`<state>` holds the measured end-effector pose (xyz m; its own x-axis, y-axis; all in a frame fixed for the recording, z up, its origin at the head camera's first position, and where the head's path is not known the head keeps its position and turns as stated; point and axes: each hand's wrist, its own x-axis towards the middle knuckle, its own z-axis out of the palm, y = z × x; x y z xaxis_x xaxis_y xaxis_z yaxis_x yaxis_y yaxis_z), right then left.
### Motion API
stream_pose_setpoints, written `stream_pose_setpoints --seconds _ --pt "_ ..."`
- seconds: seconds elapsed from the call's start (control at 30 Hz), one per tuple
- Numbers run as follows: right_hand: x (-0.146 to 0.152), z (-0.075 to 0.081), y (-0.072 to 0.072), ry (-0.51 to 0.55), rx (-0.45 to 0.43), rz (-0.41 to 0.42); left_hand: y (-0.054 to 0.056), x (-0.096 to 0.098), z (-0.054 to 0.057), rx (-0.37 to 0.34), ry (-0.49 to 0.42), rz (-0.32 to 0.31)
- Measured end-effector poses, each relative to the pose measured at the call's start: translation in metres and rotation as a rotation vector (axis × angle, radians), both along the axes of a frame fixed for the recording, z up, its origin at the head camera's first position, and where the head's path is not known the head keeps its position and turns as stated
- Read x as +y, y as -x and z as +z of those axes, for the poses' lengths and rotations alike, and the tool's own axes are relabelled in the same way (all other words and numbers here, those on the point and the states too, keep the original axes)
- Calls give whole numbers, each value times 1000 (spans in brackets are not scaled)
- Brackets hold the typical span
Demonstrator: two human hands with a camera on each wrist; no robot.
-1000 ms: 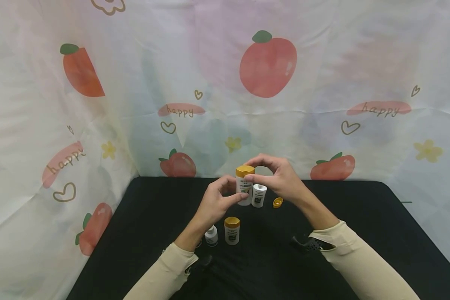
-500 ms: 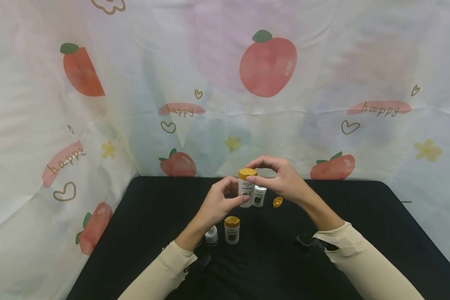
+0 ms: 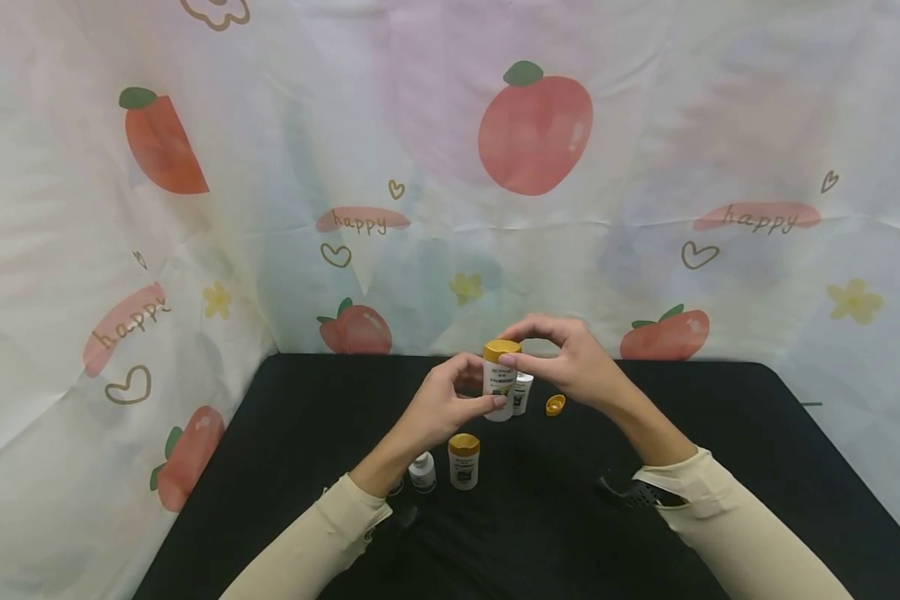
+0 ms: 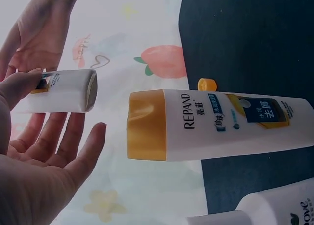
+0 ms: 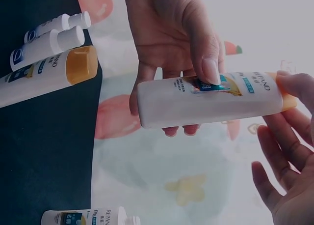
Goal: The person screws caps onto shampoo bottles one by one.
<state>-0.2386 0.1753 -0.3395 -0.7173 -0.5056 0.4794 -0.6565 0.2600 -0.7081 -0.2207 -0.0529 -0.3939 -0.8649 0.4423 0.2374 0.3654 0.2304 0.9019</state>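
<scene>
Both hands hold a white shampoo bottle (image 3: 499, 385) with a yellow cap, upright above the black table. My left hand (image 3: 441, 402) grips its lower body, thumb across the printed front in the right wrist view. At the top, my right hand (image 3: 581, 367) pinches the yellow cap (image 5: 289, 99) between thumb and fingers; the other fingers spread free in the right wrist view. The cap sits on the bottle. Just behind stands a white shampoo bottle (image 3: 523, 396) with a bare white neck (image 5: 130, 220), partly hidden by the held one. A loose yellow cap (image 3: 555, 405) lies to its right.
Nearer the front stands another yellow-capped shampoo bottle (image 3: 464, 467). Beside it is a white bottle (image 3: 422, 473), with a further one mostly behind the left forearm. The black table (image 3: 690, 467) ends at a printed curtain (image 3: 435, 250).
Both hands and the held bottle have shifted slightly right and a little down, covering more of the bottle behind. The grips look the same, and the standing things stay put.
</scene>
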Motion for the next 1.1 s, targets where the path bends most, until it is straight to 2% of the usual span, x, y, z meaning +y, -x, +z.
stream_pose_setpoints --seconds 0.37,0.63,0.77,0.93,1.1 --pt "5 -5 -3 -43 6 6 3 1 7 90 -14 18" --pt "8 -9 -2 -60 -11 14 4 5 6 134 -19 12" --pt "13 -11 -2 -87 -40 20 4 6 5 152 -1 -11" --pt "18 -14 -4 -110 -75 31 3 7 4 145 46 -31" --pt "22 -17 -6 -133 -73 41 2 8 3 125 76 -54"
